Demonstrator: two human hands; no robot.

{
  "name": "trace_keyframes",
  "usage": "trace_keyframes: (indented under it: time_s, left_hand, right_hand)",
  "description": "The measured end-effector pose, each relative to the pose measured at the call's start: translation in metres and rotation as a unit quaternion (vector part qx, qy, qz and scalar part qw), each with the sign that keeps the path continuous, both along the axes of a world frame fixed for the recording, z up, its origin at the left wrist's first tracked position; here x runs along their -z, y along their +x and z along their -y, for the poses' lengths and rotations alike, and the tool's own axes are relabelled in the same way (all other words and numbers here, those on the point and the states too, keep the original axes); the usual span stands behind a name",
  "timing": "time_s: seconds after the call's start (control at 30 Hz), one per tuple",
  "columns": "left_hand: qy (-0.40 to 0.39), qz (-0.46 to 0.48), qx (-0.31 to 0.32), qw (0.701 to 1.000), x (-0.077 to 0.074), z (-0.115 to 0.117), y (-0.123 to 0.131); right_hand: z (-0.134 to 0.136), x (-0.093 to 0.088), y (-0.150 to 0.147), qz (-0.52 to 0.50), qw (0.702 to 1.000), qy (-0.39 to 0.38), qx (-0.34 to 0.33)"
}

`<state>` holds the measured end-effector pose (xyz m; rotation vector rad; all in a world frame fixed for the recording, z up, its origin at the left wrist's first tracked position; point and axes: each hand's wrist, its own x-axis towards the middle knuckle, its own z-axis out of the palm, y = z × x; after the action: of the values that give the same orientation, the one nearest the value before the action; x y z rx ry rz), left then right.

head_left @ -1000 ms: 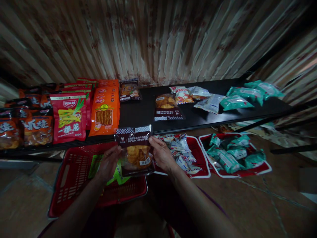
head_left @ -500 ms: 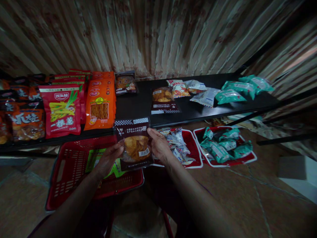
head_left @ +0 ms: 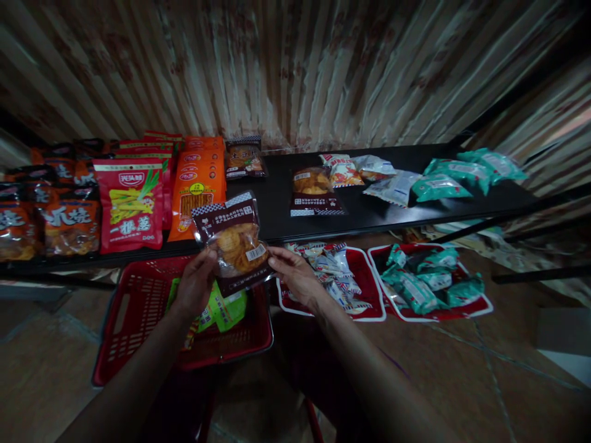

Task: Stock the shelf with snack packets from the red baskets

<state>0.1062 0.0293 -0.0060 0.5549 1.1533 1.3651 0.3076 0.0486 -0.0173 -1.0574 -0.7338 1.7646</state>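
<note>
A dark brown bag of potato chips (head_left: pixel 237 246) with a clear window is held between my two hands, tilted, in front of the shelf's edge. My left hand (head_left: pixel 197 280) pinches its left side, and my right hand (head_left: pixel 293 274) grips its lower right corner. Beneath it stands a red basket (head_left: pixel 120 332) with bright green packets (head_left: pixel 226 311) inside. On the black shelf (head_left: pixel 272 206) lies a similar brown chip bag (head_left: pixel 314 191), and another one (head_left: pixel 244 157) stands farther back beside the orange packets (head_left: pixel 196 184).
Red packets (head_left: pixel 132 209) and black-and-orange bags (head_left: pixel 71 224) line the shelf's left part. White bags (head_left: pixel 390 186) and teal bags (head_left: pixel 441 186) lie on its right. Two white-rimmed red baskets hold white packets (head_left: pixel 335 271) and teal packets (head_left: pixel 418 292). A pleated curtain (head_left: pixel 277 74) hangs behind.
The chip bag has been tilted and raised slightly. My right hand has shifted from its upper right side to the lower right corner. The view has moved a little to the left.
</note>
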Motion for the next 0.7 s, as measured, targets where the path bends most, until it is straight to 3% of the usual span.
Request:
trace_keyframes:
  time_s: [0.13,0.37,0.7]
  left_hand:
    - [0.009,0.004,0.008,1.000,-0.006,0.000,0.000]
    - [0.040,0.065,0.113,0.991,-0.013,0.004,0.004]
    - [0.034,0.050,0.050,0.997,-0.014,-0.003,0.006]
  right_hand:
    - [0.001,0.002,-0.003,0.004,1.000,0.007,0.008]
    - [0.000,0.001,-0.002,-0.021,0.999,-0.011,0.034]
    - [0.008,0.000,-0.013,-0.061,0.997,-0.037,-0.038]
